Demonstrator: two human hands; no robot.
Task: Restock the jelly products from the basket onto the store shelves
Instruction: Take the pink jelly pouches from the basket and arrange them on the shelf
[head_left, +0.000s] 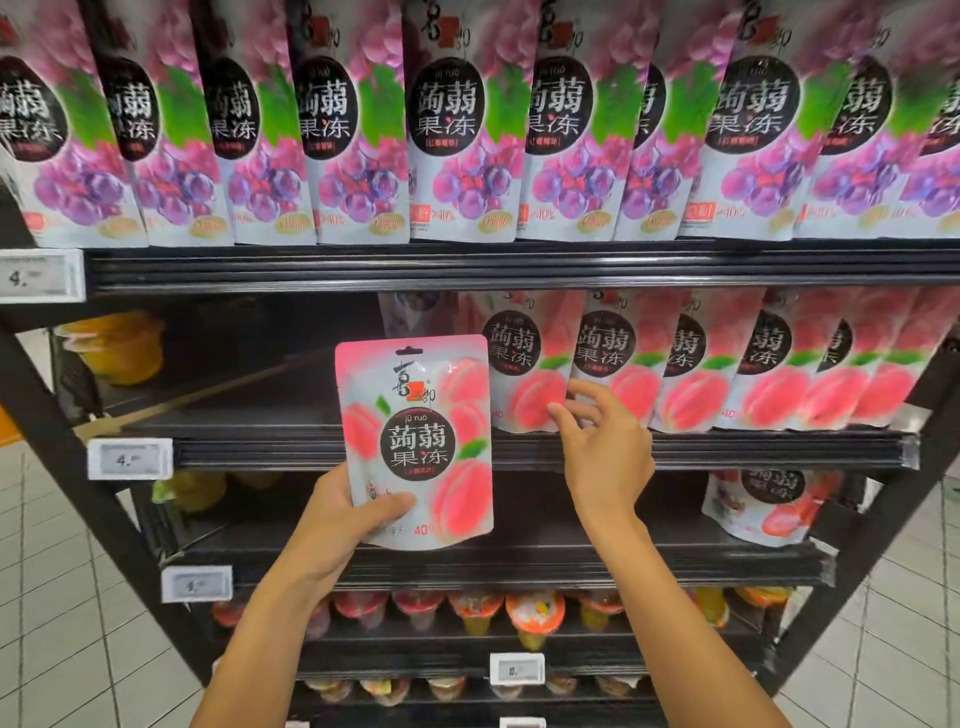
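My left hand (345, 512) grips a pink peach jelly pouch (415, 441) by its lower left corner, holding it upright in front of the middle shelf (519, 449). My right hand (605, 441) reaches toward the row of peach jelly pouches (691, 374) standing on that shelf, fingers spread, fingertips touching the leftmost pouch of the row. To the left of that row the shelf board is bare and dark. The basket is not in view.
Purple grape jelly pouches (467, 130) fill the top shelf. Orange jelly cups (119, 348) sit at the middle shelf's far left. A strawberry pouch (763, 504) stands on the shelf below, at the right. Jelly cups (535, 616) line the lower shelves. White price tags (130, 459) hang on shelf edges.
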